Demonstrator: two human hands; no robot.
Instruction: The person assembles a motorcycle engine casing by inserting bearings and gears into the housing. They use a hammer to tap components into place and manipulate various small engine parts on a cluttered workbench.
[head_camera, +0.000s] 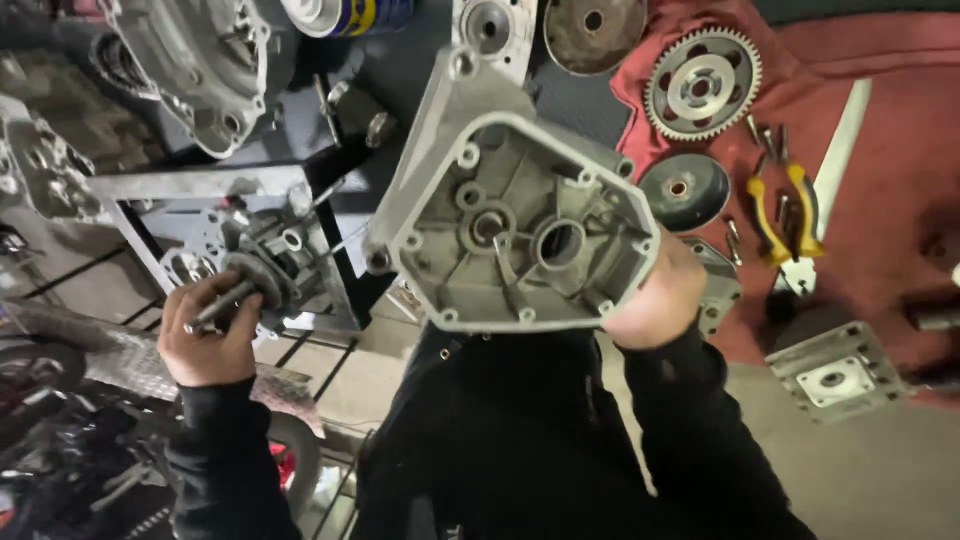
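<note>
My right hand (655, 300) grips the lower right edge of a grey cast-aluminium engine cover (500, 235), held up with its ribbed inner side facing me. My left hand (205, 335) is closed around a metal shaft (222, 305) that sticks out of a small engine assembly (265, 265). That assembly sits in a black metal frame stand (335, 290). Both arms wear black sleeves.
A red cloth (880, 210) on the right carries a toothed gear (702, 85), a dark round pulley (685, 190), yellow-handled pliers (785, 220), bolts and a square flanged plate (835, 375). A large engine case (205, 70) and a spray can (345, 15) lie at the top left.
</note>
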